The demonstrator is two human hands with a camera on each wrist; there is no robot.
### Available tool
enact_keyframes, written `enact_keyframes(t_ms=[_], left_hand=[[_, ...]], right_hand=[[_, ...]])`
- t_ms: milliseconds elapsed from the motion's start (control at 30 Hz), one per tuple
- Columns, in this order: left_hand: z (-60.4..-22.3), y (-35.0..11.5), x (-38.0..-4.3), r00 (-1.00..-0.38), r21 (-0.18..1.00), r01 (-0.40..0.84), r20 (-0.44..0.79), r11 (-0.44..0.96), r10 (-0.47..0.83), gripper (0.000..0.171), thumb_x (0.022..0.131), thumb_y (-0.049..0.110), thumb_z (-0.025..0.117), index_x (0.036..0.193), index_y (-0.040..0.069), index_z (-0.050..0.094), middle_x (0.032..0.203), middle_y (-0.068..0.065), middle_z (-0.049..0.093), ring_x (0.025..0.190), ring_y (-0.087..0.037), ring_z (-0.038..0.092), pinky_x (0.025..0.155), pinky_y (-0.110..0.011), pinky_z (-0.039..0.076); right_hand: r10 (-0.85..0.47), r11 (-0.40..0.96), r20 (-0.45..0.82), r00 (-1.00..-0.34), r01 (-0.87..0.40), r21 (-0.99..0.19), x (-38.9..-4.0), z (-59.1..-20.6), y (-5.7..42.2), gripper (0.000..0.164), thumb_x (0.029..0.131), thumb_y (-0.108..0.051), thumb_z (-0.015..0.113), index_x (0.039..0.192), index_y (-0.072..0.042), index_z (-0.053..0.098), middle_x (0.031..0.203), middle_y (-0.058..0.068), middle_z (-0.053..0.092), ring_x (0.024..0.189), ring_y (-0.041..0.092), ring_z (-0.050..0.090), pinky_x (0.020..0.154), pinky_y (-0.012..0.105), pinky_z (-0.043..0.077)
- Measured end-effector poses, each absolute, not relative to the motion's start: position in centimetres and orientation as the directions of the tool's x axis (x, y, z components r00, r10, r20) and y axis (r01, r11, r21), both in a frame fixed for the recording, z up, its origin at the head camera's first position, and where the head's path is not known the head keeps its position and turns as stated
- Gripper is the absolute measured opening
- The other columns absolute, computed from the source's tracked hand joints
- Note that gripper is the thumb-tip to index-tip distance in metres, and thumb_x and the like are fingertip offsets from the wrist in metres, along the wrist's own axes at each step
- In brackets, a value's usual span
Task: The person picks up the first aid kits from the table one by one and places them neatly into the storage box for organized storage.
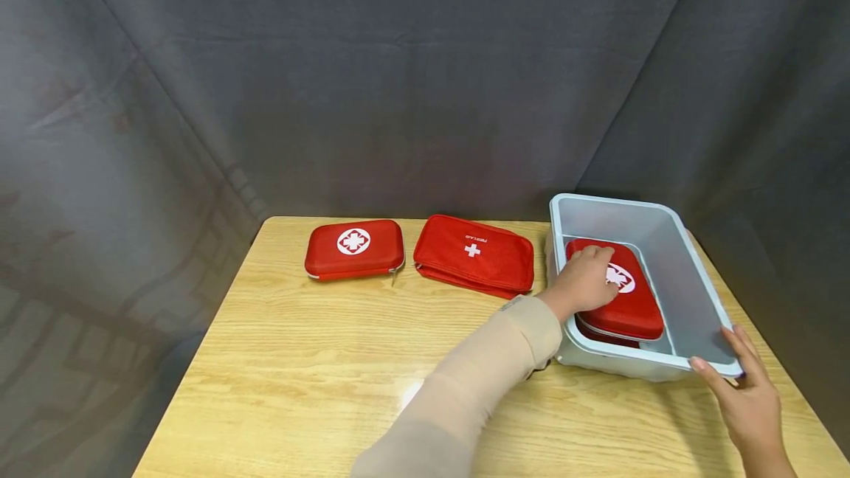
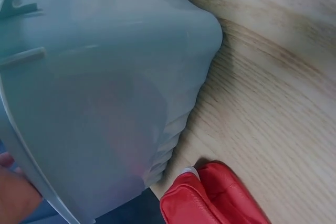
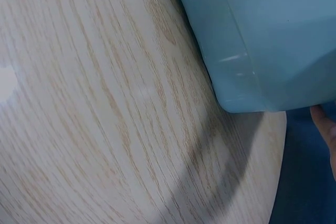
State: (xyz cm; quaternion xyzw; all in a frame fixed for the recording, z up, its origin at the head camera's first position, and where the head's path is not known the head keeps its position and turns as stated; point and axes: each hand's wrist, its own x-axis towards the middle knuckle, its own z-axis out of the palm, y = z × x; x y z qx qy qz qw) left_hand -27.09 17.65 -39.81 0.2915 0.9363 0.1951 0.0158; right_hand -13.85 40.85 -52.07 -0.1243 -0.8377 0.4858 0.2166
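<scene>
In the head view my left hand reaches into a pale translucent plastic box at the table's right. Its fingers and thumb lie spread on the top of a red first aid case with a white round emblem. Another red item shows partly beneath that case. At the box's near right corner, my right hand holds the rim with thumb and fingers. The left wrist view shows the box's outer wall and part of a hand at the left edge. A finger touches the box in the right wrist view.
Left of the box lies a red soft first aid pouch with a white cross. Farther left is a red hard case with a zip. Both rest near the back edge of the wooden table. Grey curtains hang behind and beside it.
</scene>
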Motion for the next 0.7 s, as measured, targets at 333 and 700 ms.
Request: enact_keyframes(t_ms=[333, 700], left_hand=[[-39.9, 16.5, -26.8, -0.843, 0.473, 0.527, 0.182, 0.707, 0.506, 0.052, 0.080, 0.034, 0.056, 0.127, 0.015, 0.042, 0.124, 0.007, 0.043, 0.113, -0.004, 0.036, 0.091, -0.013, 0.024], [-40.0, 16.0, -26.0, -0.857, 0.555, 0.502, 0.212, 0.664, 0.470, 0.056, 0.080, 0.037, 0.056, 0.129, 0.015, 0.040, 0.129, 0.008, 0.040, 0.117, -0.002, 0.032, 0.093, -0.021, 0.024]], right_hand=[[0.437, 0.531, 0.282, -0.854, -0.008, -0.847, -15.2, -55.9, 44.0, 0.068, 0.074, 0.000, 0.064, 0.132, -0.024, 0.036, 0.139, -0.013, 0.018, 0.124, 0.002, 0.017, 0.090, 0.006, 0.020], [0.425, 0.523, 0.268, -0.865, -0.008, -0.852, -15.2, -55.8, 44.1, 0.069, 0.074, -0.001, 0.065, 0.132, -0.023, 0.035, 0.139, -0.014, 0.017, 0.124, 0.001, 0.017, 0.086, 0.004, 0.024]])
